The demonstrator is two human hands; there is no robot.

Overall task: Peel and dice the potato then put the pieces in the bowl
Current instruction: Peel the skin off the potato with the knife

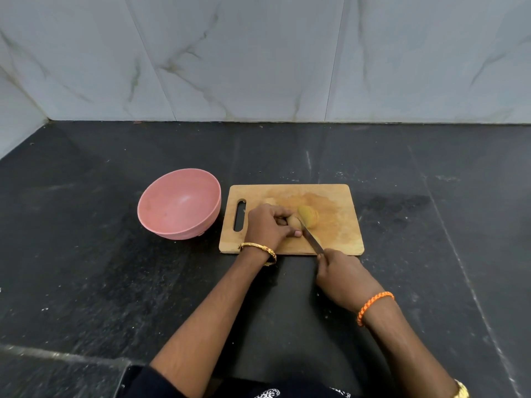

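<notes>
Wooden and worn pale at its centre, the cutting board [339, 225] is laid on the dark counter [86, 254], with the potato [304, 218] held near its middle. The potato appears peeled and partly sliced: a fan of yellow slices is seen leaning at its 3 o'clock end, while the uncut stub is gripped at 9 o'clock by the left hand [268, 225], whose fingers are curled over it and whose thumb is stretched toward the blade. The knife [311, 238] is held by its handle in the closed right hand [340, 275], at 5 o'clock from the potato, and its blade is set across the potato between stub and slices.

Several risks can be judged from this. The left thumb tip is placed just beside the blade, so a cut could be taken if the knife is drawn back or slips sideways. As the stub grows shorter, less is left to be gripped, and the fingertips may be brought under the edge. The rounded stub could be rolled by downward pressure, throwing the cut off line. The leaning slices could be toppled or scattered before crosswise cuts are made.

The pink bowl [161, 222], at 9 o'clock from the board, is seen holding no pieces and tilted on the counter, so it could be rocked or pushed away when pieces are dropped in.
</notes>
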